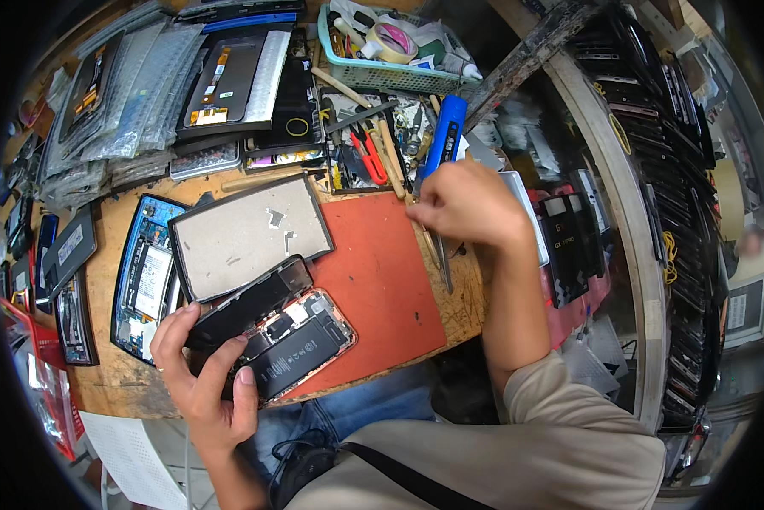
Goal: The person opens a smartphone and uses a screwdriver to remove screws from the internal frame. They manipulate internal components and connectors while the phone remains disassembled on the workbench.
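My left hand (208, 374) grips an opened phone by its left end, fingers over the raised dark screen panel (267, 293) and thumb on the near side. The phone body (301, 348) lies tilted at the near edge of a red mat, its black battery and boards exposed. At the mat's far right corner my right hand (475, 202) is closed, fingertips curled at the upper ends of slim pointed tools (441, 255). Whether they hold one of these is hidden. A blue-handled tool (447, 132) stands just beyond the knuckles.
Beside the red mat (382, 272) lie a shallow grey-lined tray (246, 234) and an opened blue-framed device (151, 272). Bubble-wrapped panels (131, 102) are stacked far left. Red-handled cutters (370, 160) lie among tools, below a teal basket (399, 75). A wooden post stands right.
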`<state>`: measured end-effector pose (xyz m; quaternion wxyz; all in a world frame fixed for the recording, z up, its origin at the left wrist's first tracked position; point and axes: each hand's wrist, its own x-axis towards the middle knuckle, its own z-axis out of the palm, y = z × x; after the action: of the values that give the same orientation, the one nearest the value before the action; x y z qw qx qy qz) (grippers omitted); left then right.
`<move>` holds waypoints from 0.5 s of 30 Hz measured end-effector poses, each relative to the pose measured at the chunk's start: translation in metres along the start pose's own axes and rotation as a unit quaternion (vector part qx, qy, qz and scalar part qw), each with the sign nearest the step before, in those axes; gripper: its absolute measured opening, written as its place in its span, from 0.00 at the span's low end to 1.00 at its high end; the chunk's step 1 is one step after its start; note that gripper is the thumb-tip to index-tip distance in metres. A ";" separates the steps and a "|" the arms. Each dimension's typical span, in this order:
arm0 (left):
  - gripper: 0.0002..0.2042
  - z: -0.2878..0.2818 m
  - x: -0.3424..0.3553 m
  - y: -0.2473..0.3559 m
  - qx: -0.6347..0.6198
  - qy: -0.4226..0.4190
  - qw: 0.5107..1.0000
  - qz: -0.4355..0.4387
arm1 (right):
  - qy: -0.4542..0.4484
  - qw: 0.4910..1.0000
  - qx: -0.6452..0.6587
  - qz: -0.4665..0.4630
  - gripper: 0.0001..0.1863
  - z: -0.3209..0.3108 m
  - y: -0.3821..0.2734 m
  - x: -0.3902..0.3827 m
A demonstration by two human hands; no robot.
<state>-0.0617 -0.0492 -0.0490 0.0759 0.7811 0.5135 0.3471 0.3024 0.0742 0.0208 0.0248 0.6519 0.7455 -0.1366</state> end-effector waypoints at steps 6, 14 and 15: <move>0.16 0.002 -0.002 -0.002 0.000 0.008 1.000 0.002 | 0.010 0.999 -0.040 0.018 0.11 0.015 -0.009 0.007; 0.15 0.002 -0.001 0.001 -0.022 0.010 1.000 -0.003 | 0.061 0.995 0.073 0.016 0.09 0.024 -0.006 0.009; 0.15 0.003 0.000 0.001 -0.026 0.012 1.000 -0.002 | 0.077 0.995 0.060 -0.003 0.09 0.029 -0.007 0.011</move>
<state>-0.0587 -0.0494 -0.0511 0.0910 0.7735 0.5067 0.3697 0.2900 0.0775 -0.0081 -0.0726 0.6588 0.7374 -0.1303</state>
